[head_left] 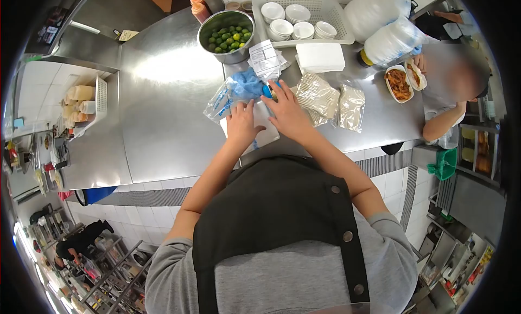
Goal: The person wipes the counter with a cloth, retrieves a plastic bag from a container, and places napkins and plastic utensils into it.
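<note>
My left hand [241, 123] lies with fingers stretched out on a flat white item with blue marks [264, 130], which looks like paper or a bag. My right hand [288, 110] is spread over the same white item's right side, its fingertips beside a small blue object [266, 90] that is partly hidden. Just beyond my left fingertips rests a clear plastic bag with crumpled blue material [239, 86]. Wrapped packs of thin pale sticks [319, 94] lie to the right of my right hand, and another pale wrapped pack [351, 108] is beside them.
At the back stand a steel bowl of limes [227, 56], printed slips [265, 60], a crate [339, 36] of white bowls, a white stack [320, 57] and bagged containers [393, 40]. On the right, another person [442, 119] sits by an open food box [399, 85]. Orange-capped bottles [199, 10] stand back left.
</note>
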Demonstrator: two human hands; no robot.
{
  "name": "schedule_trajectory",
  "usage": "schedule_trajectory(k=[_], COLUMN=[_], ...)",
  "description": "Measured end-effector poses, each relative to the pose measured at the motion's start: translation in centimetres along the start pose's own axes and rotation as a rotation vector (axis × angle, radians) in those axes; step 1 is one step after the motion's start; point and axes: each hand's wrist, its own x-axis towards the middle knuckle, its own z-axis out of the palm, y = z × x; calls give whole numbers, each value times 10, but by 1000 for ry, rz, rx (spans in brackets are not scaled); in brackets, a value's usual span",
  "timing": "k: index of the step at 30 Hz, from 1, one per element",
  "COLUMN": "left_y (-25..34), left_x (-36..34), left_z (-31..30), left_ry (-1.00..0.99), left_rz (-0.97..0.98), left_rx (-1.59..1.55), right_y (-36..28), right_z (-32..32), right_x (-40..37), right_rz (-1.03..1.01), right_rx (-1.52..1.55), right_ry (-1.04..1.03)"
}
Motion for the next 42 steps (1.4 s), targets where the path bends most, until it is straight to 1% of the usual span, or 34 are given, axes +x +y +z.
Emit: schedule_trajectory(k=[2, 6, 9, 10, 13, 16, 19, 22, 25, 28, 29, 31, 34, 37, 40, 42], left_y=[-12, -45, -70, -77, -87, -84, -74, -72, -74, -79, -81, -84, -77, -61, -30, -18], left_x=[3, 20, 34, 39, 47, 46, 42, 39, 39, 38, 37, 30, 12, -6, -22, -15], left_z=[12, 4, 4, 4, 4, 3, 6, 16, 26, 25, 24, 21, 10, -4, -34, -42], left_ry=[130, 251, 327, 354, 328, 273, 258, 266, 263, 267, 259, 235, 217, 281, 329, 382], left_rz=[2, -144, -122, -88, -49, -49, -61, -26, -17, 20, 16, 11, 27, 114, 191, 147], left_rx=[-63, -149, -135, -159, -206, -193, -138, -113, -174, -239, -293, -400, -398, -399, -314, -234], right_y=[0, 9, 8, 6, 8, 6, -9, -4, -8, -7, -4, -3, -11, -19, -20, -22], right_z=[8, 21, 20, 20, 25, 19, -3, 23, 49, 69, 72, 70, 53, 45, 37, 27], right_x=[4, 7, 7, 8, 8, 8, 3, -9, -25, -27, -26, -24, -11, 11, 42, 64], right_rz=[6, 44, 65, 71, 107, 104, -64, -287, -282, -264, -276, -294, -312, -312, -313, -324], right_rx=[-37, -29, -84, -112, -140, -179, -110, 123, 91, 146, 137, 122, 109, 92, 36, -26], right_ry=[23, 28, 29, 24, 75, 46, 85, 82, -44, 70, 43, -13, -55, 80, 138, 168])
